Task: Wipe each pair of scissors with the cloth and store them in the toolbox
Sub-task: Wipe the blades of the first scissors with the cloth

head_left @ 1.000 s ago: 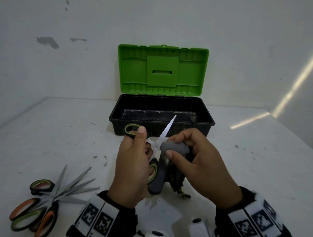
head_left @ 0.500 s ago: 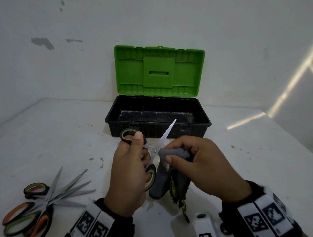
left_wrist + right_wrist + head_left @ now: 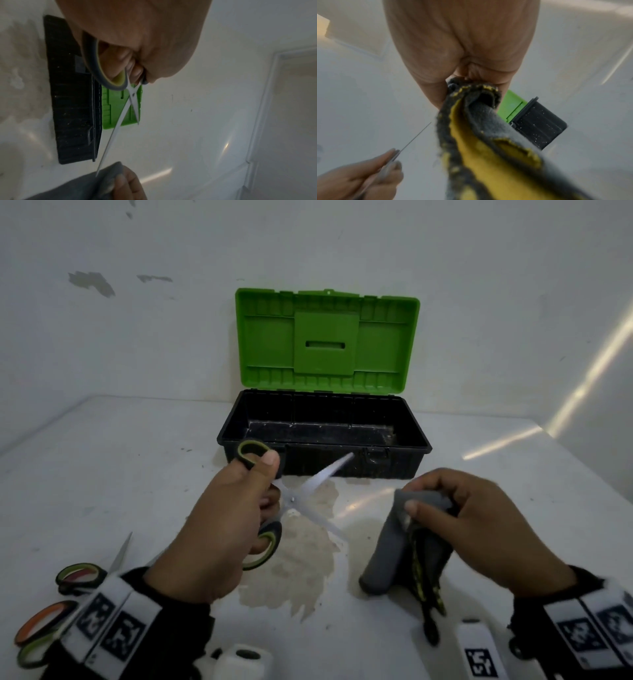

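Saw only a few handle loops and one blade tip of the spare scissors [image 3: 80, 575] in the head view, with the rest covered by the left sleeve [image 3: 113, 628] or cut off at the edge, so could not count the pairs. Found the blades of the held scissors [image 3: 308, 491] smeared by blur and the handles partly buried in the left hand [image 3: 219, 529]. From the right wrist, caught just a corner of the toolbox [image 3: 539, 125] behind the blurred cloth [image 3: 488, 142], and could not see that cloth's top inside the right hand [image 3: 462, 40].
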Available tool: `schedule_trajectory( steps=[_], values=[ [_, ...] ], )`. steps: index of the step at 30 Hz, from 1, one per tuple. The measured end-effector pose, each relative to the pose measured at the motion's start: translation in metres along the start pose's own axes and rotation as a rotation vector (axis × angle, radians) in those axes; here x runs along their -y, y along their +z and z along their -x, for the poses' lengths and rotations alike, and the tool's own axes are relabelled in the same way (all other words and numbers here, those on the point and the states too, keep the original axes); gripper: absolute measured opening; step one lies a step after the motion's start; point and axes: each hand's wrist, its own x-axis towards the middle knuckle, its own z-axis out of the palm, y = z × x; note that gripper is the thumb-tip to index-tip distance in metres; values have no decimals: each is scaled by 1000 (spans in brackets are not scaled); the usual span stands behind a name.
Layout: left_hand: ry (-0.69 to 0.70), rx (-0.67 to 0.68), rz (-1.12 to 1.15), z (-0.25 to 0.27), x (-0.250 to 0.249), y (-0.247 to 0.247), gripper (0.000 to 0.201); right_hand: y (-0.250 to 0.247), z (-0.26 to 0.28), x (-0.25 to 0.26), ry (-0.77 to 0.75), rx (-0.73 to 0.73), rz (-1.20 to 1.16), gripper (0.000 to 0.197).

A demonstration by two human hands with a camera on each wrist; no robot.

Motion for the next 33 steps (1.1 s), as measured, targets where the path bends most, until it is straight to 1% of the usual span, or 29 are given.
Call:
schedule_trajectory(
  steps=[2, 3, 5, 7, 9, 12, 13, 15, 18, 22, 25, 28, 31, 33],
  values=[
    [-30, 111, -104, 2, -3, 0, 31, -4, -11, -3, 34, -70, -83, 11],
    [-44, 163, -169, 3, -4, 1, 32, -4, -18, -4, 47, -82, -146, 10],
    [-69, 260, -314, 5, -5, 6, 33, 0, -31, -1, 48, -77, -214, 7],
    [-95, 317, -395, 5, -5, 12, 32, 8, -37, 7, 17, -31, -214, 4],
    [-112, 326, -413, 3, -5, 16, 33, 17, -37, 19, -29, 87, -210, 6],
    [-109, 325, -379, 0, -7, 17, 32, 28, -30, 31, -95, 333, -200, 12],
    [-106, 328, -368, -1, -8, 17, 31, 31, -28, 32, -111, 393, -210, 13],
    [-100, 341, -361, -2, -8, 15, 32, 34, -24, 32, -140, 454, -217, 14],
    [-90, 342, -379, -2, -4, 16, 34, 34, -22, 31, -170, 492, -194, 13],
    [-69, 332, -378, -2, 0, 15, 31, 35, -19, 27, -209, 523, -120, 11],
    [-73, 341, -351, -1, -1, 16, 31, 33, -17, 24, -193, 527, -172, 10],
    [-78, 351, -308, 2, -1, 18, 36, 30, -17, 22, -185, 539, -211, 9],
    [-71, 342, -314, 4, -1, 19, 44, 27, -17, 22, -181, 541, -248, 9],
    [-51, 334, -324, 5, -2, 19, 43, 24, -16, 22, -184, 538, -269, 9]
  ],
)
